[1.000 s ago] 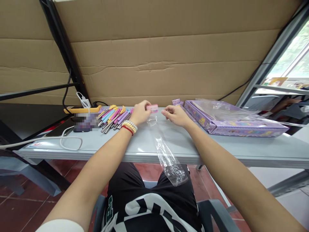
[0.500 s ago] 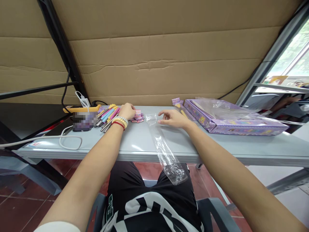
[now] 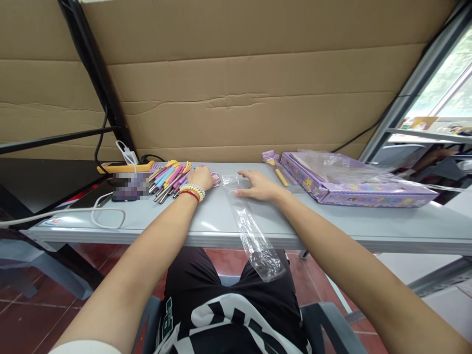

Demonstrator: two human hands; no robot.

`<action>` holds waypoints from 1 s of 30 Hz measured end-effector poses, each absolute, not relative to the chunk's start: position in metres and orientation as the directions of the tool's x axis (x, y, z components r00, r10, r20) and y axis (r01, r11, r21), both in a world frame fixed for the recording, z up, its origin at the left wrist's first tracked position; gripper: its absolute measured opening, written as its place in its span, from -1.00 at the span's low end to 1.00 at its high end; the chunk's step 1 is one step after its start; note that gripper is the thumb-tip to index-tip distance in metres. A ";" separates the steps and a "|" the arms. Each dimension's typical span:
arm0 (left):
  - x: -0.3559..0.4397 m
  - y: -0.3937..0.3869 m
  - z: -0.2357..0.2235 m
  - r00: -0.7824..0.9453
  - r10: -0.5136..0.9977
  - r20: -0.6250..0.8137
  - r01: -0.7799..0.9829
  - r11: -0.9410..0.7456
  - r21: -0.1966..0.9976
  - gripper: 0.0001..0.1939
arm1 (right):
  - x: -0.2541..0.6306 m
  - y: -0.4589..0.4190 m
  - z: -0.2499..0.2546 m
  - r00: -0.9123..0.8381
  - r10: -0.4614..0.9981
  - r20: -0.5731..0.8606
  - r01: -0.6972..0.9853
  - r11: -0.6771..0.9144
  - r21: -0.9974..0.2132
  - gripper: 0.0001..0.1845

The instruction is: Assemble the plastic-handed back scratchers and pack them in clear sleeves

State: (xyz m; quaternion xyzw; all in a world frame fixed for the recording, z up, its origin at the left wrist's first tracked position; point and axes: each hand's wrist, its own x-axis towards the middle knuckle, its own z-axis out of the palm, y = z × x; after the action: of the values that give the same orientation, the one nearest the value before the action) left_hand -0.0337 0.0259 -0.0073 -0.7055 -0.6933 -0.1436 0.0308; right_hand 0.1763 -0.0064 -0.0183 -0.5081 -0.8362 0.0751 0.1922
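My left hand [image 3: 201, 178], with beaded bracelets and a red band at the wrist, is bent down over a small pile of pink cards or packets [image 3: 216, 180]. Its fingers are mostly hidden behind the back of the hand, so any hold cannot be made out. Right beside it lie pens [image 3: 170, 178] with pink, blue, yellow and purple grips. My right hand [image 3: 258, 186] is open, thumb and fingers apart, at the upper end of a long clear plastic bag [image 3: 250, 228]. That bag runs over the table's front edge and hangs down above my lap.
On the right sits a purple patterned box [image 3: 368, 194] with clear film on top. A bagged yellow pen [image 3: 280, 176] lies beside it. To the left are a yellow-edged object [image 3: 143, 167], a white cable [image 3: 108, 209] and a charger [image 3: 129, 156]. Cardboard [image 3: 250, 108] stands behind the grey table [image 3: 332, 226].
My left hand has moved right and slightly toward me, uncovering more pens and covering part of the pink pile. My right hand has shifted slightly left, its thumb and fingers spread wider.
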 end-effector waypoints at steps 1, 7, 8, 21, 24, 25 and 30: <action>-0.033 0.025 -0.007 -0.005 0.969 0.246 0.987 -0.034 0.155 -0.63 | 0.174 -0.007 -0.019 -0.401 0.889 0.219 0.831 0.454 -0.321 0.04; -0.033 0.028 -0.008 0.020 0.975 0.222 0.982 -0.060 0.177 -0.61 | 0.172 -0.006 -0.021 -0.444 0.893 0.075 0.812 0.436 -0.388 0.11; -0.034 0.029 -0.008 0.037 0.974 0.222 0.978 -0.081 0.193 -0.62 | 0.174 -0.004 -0.022 -0.452 0.888 0.078 0.804 0.444 -0.396 0.07; -0.041 0.038 -0.004 0.006 0.951 0.309 0.764 -0.204 0.613 -0.61 | 0.192 0.003 -0.010 -0.337 0.923 0.184 0.824 0.384 -0.418 -0.30; -0.047 0.036 -0.001 -0.040 0.953 0.302 0.832 -0.135 0.539 -0.66 | 0.195 0.002 -0.009 -0.254 0.925 0.281 0.822 0.360 -0.442 -0.33; -0.048 0.035 -0.001 -0.021 0.960 0.280 0.862 -0.124 0.491 -0.69 | 0.196 0.003 -0.009 -0.226 0.919 0.322 0.820 0.358 -0.446 -0.35; -0.043 0.031 -0.002 0.082 0.978 0.194 0.913 -0.152 0.380 -0.75 | 0.199 0.007 -0.011 -0.137 0.847 0.514 0.713 0.444 -0.543 -0.42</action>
State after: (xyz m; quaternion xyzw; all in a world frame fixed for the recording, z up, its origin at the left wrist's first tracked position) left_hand -0.0426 0.0311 -0.0022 -0.7310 -0.6464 -0.2033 -0.0799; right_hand 0.1992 0.0071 -0.0114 -0.5203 -0.7494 0.0837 0.4008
